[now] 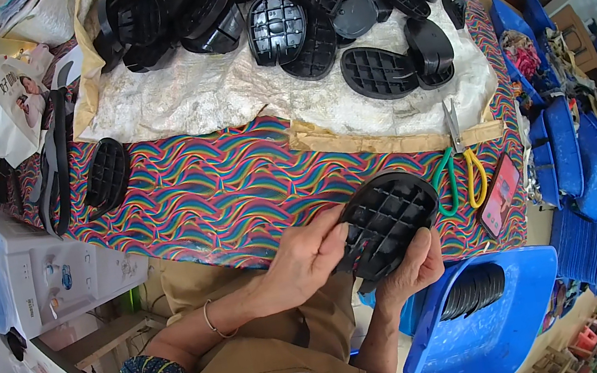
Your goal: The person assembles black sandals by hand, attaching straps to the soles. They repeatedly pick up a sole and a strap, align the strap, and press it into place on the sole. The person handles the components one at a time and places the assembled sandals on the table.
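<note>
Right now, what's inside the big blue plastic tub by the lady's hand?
The blue plastic tub holds a row of thin black plastic sole pieces standing on edge. Their lower parts and the tub's bottom are hidden.

A small shoe-part workshop is showing itself here: black ribbed sole pieces point(301, 18) are lying heaped on a bench point(235, 190) under a wavy multicoloured cloth, scissors point(460, 158) are resting at its edge, and stacked blue plastic trays point(574, 162) are crowding the right side.

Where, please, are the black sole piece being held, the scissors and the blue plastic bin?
black sole piece point(388, 220), head view, on its ribbed grid face.
scissors point(462, 161), head view, near the pivot above the handles.
blue plastic bin point(523, 283), head view, on its right rim.
</note>
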Demonstrator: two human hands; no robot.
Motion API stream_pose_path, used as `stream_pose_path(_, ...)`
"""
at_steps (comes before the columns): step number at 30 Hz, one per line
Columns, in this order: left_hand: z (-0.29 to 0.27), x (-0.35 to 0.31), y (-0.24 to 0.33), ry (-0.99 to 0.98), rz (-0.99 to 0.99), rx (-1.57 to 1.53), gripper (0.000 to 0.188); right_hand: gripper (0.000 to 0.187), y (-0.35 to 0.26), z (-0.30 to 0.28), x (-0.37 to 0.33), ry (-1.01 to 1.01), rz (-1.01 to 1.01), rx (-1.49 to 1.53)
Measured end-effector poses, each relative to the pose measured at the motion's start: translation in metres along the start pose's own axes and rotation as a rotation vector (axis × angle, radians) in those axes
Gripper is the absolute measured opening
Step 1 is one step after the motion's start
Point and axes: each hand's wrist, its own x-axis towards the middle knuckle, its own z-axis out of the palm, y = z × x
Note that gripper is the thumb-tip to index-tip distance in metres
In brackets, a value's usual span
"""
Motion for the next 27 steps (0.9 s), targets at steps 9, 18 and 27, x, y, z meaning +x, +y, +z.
stream_pose_path(9,0.001,0.013,-0.008,0.075,0.083,0.175,0.035,0.033,0.005,-0.002,-0.007,-0.068,0.028,-0.007)
stream_pose_path(18,-0.015,0.024,0.010,-0.028,-0.111,-0.135,0.029,0.035,0.010,-0.004,-0.009,-0.118,0.022,-0.005)
stream_pose_path(27,-0.018,0.022,0.017,-0.068,-0.081,-0.104,0.042,0.035,0.007,-0.002,-0.013,-0.146,0.080,0.017)
